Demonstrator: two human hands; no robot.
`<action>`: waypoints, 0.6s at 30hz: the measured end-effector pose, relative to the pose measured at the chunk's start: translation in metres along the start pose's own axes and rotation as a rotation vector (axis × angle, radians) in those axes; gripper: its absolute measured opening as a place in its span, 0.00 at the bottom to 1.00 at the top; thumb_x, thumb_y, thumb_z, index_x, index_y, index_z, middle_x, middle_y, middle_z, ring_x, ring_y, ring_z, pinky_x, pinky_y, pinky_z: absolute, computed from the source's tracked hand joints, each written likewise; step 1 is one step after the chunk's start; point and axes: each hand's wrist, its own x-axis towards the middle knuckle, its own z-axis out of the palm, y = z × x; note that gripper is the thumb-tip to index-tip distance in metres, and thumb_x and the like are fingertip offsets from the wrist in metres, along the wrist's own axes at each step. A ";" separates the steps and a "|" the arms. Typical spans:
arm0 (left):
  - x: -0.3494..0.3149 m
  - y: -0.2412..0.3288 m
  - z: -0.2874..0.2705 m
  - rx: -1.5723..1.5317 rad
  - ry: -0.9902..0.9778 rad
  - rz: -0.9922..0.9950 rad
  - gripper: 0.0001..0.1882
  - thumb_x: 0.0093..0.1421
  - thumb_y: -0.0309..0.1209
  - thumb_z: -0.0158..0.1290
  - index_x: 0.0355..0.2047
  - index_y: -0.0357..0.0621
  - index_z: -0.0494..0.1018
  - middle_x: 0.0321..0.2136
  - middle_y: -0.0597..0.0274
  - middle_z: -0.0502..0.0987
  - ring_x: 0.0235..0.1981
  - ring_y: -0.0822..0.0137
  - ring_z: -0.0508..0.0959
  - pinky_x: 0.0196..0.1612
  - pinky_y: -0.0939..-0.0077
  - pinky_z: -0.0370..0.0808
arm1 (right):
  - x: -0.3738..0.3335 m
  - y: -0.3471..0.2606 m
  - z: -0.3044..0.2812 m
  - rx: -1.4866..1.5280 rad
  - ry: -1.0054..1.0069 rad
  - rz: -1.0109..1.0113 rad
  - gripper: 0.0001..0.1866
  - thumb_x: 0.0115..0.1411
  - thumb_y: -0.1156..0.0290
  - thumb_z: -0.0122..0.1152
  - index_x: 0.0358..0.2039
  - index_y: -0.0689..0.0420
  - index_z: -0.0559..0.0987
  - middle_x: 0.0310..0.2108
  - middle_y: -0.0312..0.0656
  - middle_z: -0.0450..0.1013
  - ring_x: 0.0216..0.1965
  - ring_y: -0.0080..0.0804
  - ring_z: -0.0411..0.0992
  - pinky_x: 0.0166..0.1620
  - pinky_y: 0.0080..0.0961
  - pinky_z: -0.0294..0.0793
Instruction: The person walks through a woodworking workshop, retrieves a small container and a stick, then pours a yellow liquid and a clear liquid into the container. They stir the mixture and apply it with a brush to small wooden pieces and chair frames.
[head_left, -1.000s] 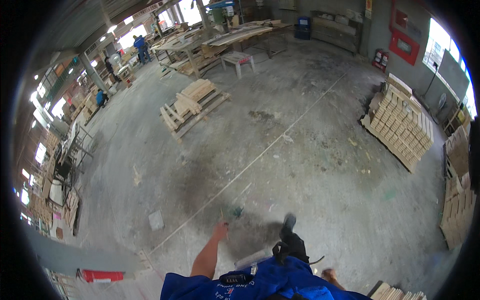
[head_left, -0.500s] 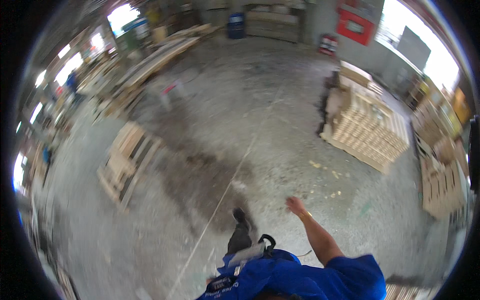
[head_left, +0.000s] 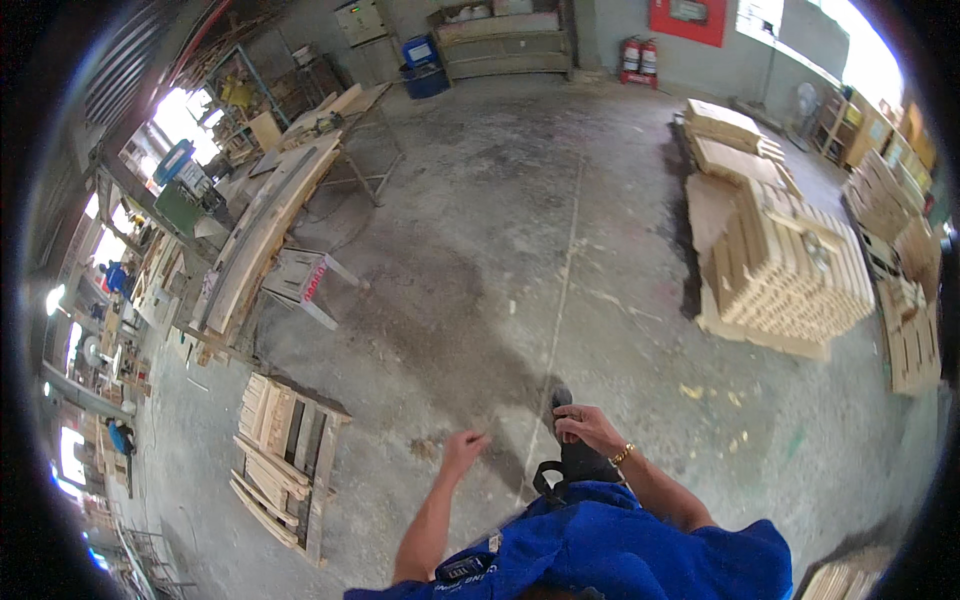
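Half a second ago the view looked across the floor with the big stack of slats at upper right and only one forearm reaching out; now the head has swung, both forearms come up from the lower edge, and the right hand (head_left: 588, 427) has closed over the top of a black tool (head_left: 568, 455) that stands upright just in front of the blue shirt (head_left: 610, 550); this reads as a grip now settled on the tool, though the fingers hide the part they wrap and I cannot tell what kind of handle it is; the left hand (head_left: 462, 450) hangs free beside it, fingers loosely curled and half open, holding nothing and touching nothing; a gold-coloured bracelet (head_left: 623, 454) sits on the right wrist. The black tool looks hard, moulded and matt, with a loop of dark strap at its base; it sits near a pale line (head_left: 562, 290) that runs away across the concrete floor (head_left: 480, 230). The floor is grey, rough and blotched, darker in a broad stain ahead of the hands, with scraps of sawdust and yellowish chips scattered on it. To the left lies a wooden pallet (head_left: 285, 450) of pale raw boards, flat and gappy; to the right, well apart, a tall stack of slats (head_left: 790, 270), neat and ribbed at its ends; long planks (head_left: 265, 235) rest on a desk at upper left.
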 end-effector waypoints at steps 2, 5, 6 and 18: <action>0.092 0.078 -0.033 -0.005 -0.084 0.196 0.15 0.51 0.39 0.58 0.30 0.39 0.77 0.23 0.51 0.77 0.23 0.66 0.75 0.28 0.71 0.70 | 0.070 -0.046 -0.008 0.054 -0.014 -0.005 0.24 0.59 0.59 0.55 0.51 0.61 0.70 0.24 0.35 0.72 0.23 0.19 0.68 0.26 0.17 0.67; 0.200 0.142 -0.061 -0.042 -0.176 0.446 0.14 0.52 0.38 0.58 0.32 0.39 0.77 0.23 0.52 0.77 0.24 0.66 0.76 0.29 0.72 0.71 | 0.188 -0.102 -0.018 0.051 -0.150 -0.021 0.24 0.63 0.57 0.50 0.52 0.61 0.70 0.24 0.33 0.71 0.19 0.17 0.61 0.21 0.16 0.61; 0.227 0.145 -0.063 -0.098 -0.139 0.485 0.14 0.52 0.38 0.57 0.32 0.39 0.77 0.24 0.51 0.77 0.24 0.66 0.76 0.30 0.72 0.71 | 0.225 -0.124 -0.020 0.046 -0.211 -0.035 0.23 0.63 0.57 0.49 0.51 0.60 0.70 0.23 0.33 0.71 0.18 0.17 0.61 0.21 0.17 0.61; 0.549 0.092 -0.236 -0.344 0.218 -0.265 0.13 0.53 0.36 0.54 0.26 0.36 0.78 0.17 0.59 0.76 0.19 0.72 0.74 0.25 0.76 0.69 | 0.754 -0.244 -0.170 -0.156 -0.095 0.052 0.17 0.61 0.61 0.48 0.29 0.62 0.78 0.22 0.38 0.73 0.23 0.25 0.71 0.28 0.24 0.70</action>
